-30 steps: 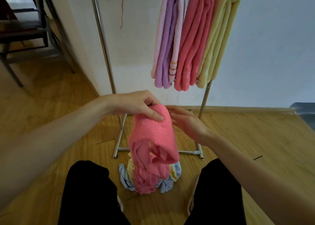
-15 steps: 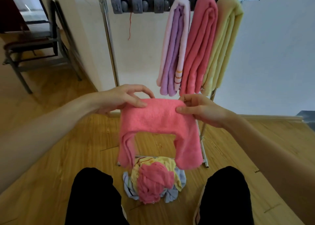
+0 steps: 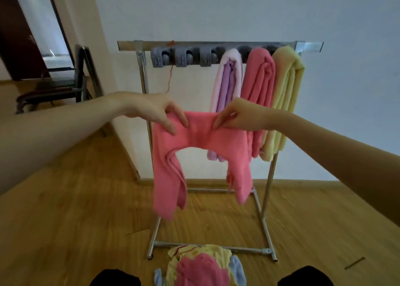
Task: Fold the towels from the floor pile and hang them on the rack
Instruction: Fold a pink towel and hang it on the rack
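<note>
Fingers of the left hand are curling over the top edge of one pink towel, thumb behind and fingertips pressing down on the front, so the hand is gripping the cloth. The right hand is pinching the same edge just beside it, its fingertips bunching the fabric. Between the two hands the towel is stretching flat, and its two ends are hanging down as separate legs, the left one reaching lower than the right.

At far left a dark chair is standing on the wooden floor near a doorway. The metal rack is standing against the white wall behind the held towel. Along its top bar three grey clips are sitting empty in a row; further clips to their right are hidden by cloth. Right of them three folded towels are hanging side by side, touching: one lilac towel, one hung pink towel, one yellow towel. The held towel is overlapping the lower parts of the lilac and pink ones.

Low in the middle, the pile is lying on the floor at the rack's front foot bar, showing yellow, pink and blue cloth; the number of pieces cannot be told. Two dark knees are showing at the bottom edge.
</note>
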Motion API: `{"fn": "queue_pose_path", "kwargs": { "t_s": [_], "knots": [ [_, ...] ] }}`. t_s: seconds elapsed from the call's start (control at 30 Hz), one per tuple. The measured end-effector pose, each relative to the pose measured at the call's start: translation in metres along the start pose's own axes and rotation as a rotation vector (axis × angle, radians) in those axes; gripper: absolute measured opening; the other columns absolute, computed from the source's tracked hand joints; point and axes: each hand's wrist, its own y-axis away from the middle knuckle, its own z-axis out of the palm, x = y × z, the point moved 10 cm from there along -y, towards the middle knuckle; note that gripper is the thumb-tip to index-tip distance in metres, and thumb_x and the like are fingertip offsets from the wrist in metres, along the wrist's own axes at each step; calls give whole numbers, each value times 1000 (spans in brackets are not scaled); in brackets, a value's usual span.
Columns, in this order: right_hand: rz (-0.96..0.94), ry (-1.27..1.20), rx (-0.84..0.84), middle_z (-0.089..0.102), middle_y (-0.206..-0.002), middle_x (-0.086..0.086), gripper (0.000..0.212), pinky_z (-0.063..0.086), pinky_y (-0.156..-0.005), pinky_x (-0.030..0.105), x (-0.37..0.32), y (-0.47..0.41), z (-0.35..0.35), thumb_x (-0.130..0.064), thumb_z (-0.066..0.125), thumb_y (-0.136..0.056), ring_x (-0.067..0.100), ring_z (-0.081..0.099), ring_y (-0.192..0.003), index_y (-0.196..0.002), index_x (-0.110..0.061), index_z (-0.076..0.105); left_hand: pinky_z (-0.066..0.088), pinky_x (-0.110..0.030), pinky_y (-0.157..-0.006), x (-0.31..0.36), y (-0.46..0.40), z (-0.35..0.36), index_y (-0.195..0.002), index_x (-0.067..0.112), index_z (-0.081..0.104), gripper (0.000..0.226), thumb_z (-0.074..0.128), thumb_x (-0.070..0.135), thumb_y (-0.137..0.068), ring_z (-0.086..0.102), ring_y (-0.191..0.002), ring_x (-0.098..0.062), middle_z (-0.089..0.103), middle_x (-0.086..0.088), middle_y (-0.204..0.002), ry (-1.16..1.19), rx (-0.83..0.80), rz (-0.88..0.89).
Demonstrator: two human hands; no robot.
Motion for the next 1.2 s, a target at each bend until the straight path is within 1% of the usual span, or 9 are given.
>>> {"fn": "queue_pose_path", "kwargs": {
  "t_s": [0.17, 0.33, 0.43, 0.57, 0.7, 0.83, 0.97, 1.1, 1.2],
  "knots": [
    [14, 32, 279, 70, -111, 8, 27, 39, -77, -1, 9, -37, -43, 0, 59, -85, 8, 59, -94, -110, -3, 70, 39, -8, -67, 11, -23, -68, -116, 24, 68, 40, 76, 16, -78, 56, -91, -5, 63, 10, -106, -165, 391, 114],
    [69, 81, 516, 70, -104, 18, 33, 47, -81, 34, 15, -68, -72, -2, 61, -76, 30, 64, -97, -108, -1, 70, 40, -22, -74, 24, -39, -122, -109, 17, 72, 38, 68, 8, -73, 62, -90, -15, 71, -2, -104, -278, 721, 212],
    [116, 68, 592, 64, -105, 19, 34, 46, -70, 30, 20, -88, -82, -4, 58, -74, 31, 62, -93, -107, -1, 67, 49, -31, -79, 25, -50, -147, -105, 19, 72, 38, 62, 8, -70, 64, -93, -25, 72, -5, -101, -339, 845, 216],
    [204, 0, 670, 52, -120, 17, 36, 47, -73, 34, 25, -103, -88, -3, 51, -76, 32, 58, -96, -112, 3, 57, 46, -35, -70, 30, -67, -164, -107, 17, 68, 36, 58, 5, -75, 61, -90, -31, 66, -12, -97, -445, 920, 203],
    [256, -103, 723, 19, -147, 19, 58, 39, -103, 46, 27, -111, -85, -3, 52, -78, 40, 38, -126, -132, 6, 32, 33, -34, -66, 36, -80, -167, -122, 16, 57, 41, 53, 4, -83, 55, -89, -37, 50, -13, -95, -560, 946, 180],
    [258, -122, 749, -13, -156, 18, 68, 27, -112, 42, 25, -119, -74, 1, 53, -79, 38, 18, -140, -138, 7, 20, 32, -34, -66, 39, -89, -165, -121, 12, 55, 33, 50, 5, -89, 56, -91, -35, 52, -15, -106, -601, 972, 134],
    [211, -143, 859, -17, -157, 13, 76, 27, -112, 33, 30, -118, -69, 7, 51, -75, 30, 15, -143, -143, 4, 16, 36, -36, -69, 46, -95, -162, -117, 8, 56, 32, 47, 1, -87, 56, -92, -35, 55, -16, -105, -639, 984, 191],
    [205, -82, 1018, -13, -159, 11, 76, 0, -100, 3, 39, -108, -69, 12, 46, -67, 23, 14, -144, -140, 1, 27, 36, -36, -70, 59, -97, -164, -119, 8, 56, 37, 46, -5, -86, 55, -89, -34, 56, -15, -103, -698, 1026, 276],
    [167, 29, 1093, -7, -159, 12, 72, 9, -103, 9, 40, -105, -70, 11, 45, -66, 24, 18, -143, -137, 2, 34, 39, -36, -73, 66, -95, -171, -125, 10, 54, 43, 49, -6, -86, 55, -89, -32, 58, -14, -103, -751, 1087, 321]
  ]
}}
